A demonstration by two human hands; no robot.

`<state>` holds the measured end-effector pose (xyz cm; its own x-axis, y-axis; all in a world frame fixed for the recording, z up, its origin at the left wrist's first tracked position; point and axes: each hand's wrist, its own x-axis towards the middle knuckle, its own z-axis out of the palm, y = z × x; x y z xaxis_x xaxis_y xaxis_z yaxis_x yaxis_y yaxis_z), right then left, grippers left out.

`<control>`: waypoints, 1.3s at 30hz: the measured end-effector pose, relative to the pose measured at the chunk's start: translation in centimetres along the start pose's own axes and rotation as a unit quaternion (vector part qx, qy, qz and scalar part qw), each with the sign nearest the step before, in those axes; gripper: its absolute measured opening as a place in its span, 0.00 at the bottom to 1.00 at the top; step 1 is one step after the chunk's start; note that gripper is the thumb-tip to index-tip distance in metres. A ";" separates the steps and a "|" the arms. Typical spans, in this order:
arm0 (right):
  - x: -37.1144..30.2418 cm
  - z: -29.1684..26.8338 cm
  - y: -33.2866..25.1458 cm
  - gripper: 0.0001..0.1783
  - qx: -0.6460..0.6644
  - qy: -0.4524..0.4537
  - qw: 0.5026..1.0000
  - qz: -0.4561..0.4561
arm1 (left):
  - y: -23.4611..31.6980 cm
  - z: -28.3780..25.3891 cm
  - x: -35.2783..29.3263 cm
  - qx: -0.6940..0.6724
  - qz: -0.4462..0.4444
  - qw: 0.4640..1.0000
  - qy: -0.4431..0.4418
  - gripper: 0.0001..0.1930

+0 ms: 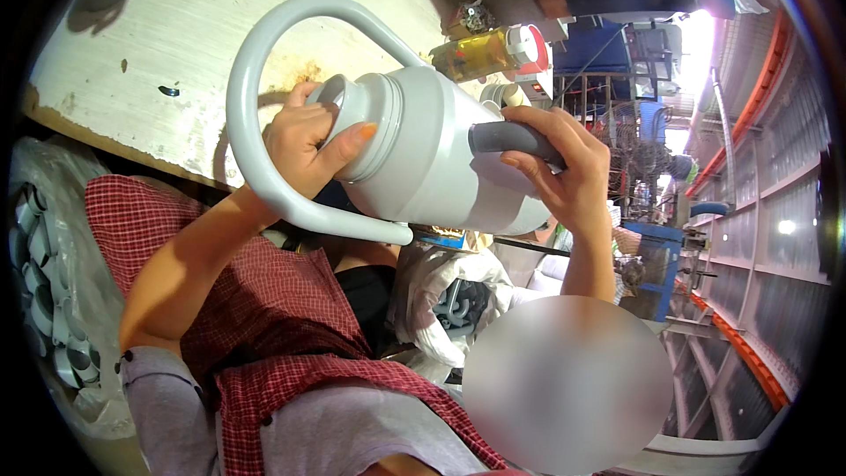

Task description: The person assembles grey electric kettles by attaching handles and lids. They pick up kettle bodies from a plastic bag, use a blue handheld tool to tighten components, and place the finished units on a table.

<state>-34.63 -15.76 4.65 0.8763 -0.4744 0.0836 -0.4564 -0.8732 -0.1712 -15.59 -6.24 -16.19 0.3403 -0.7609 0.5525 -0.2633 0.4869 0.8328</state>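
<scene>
A light grey plastic jug is tilted on its side between my hands, its neck toward the left. A large grey hoop handle arches from its body around my left wrist. My left hand is closed on the ringed neck, thumb on the near side and some fingers hidden behind it. On the other side, my right hand grips a dark grey handle piece against the jug's body, thumb below and fingers over it. Whether that piece is fixed to the jug, I cannot tell.
The jug is over the edge of a worn white table. Beyond it lies a bottle of yellow liquid, near a small white device. A plastic bag of grey parts stands at lower left, a white sack below the jug.
</scene>
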 end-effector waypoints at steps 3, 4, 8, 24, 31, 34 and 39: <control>-0.2 0.3 0.2 0.20 0.000 0.007 1.000 -0.008 | -0.1 -0.1 0.0 -0.002 -0.011 1.000 -0.013 0.25; -0.2 0.4 0.0 0.20 0.000 0.003 1.000 -0.006 | -0.4 -0.1 -0.3 0.007 -0.011 1.000 -0.015 0.25; 0.4 -0.2 -0.2 0.19 -0.010 -0.020 1.000 0.005 | 0.2 0.0 -0.1 -0.003 -0.013 1.000 -0.011 0.25; 0.1 0.4 -0.8 0.19 -0.027 -0.022 0.999 0.019 | 1.8 -0.4 0.5 -0.002 -0.106 0.993 -0.050 0.34; -0.8 0.8 0.9 0.24 -0.126 0.049 0.990 -0.031 | -0.3 1.9 0.0 0.035 -0.128 0.991 0.020 0.37; 0.5 -0.4 1.0 0.28 -0.172 0.025 0.981 -0.089 | 1.2 1.8 0.3 -0.046 -0.170 0.981 0.081 0.26; 2.3 -0.1 1.7 0.21 -0.206 0.087 0.949 -0.224 | 2.2 0.1 -0.2 -0.125 -0.228 0.953 0.157 0.24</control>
<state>-33.37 -18.34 4.65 0.9743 -0.0265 0.2237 -0.0978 -0.9443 0.3143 -16.32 -5.10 -14.50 0.6314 -0.7712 0.0812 0.1866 0.2528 0.9494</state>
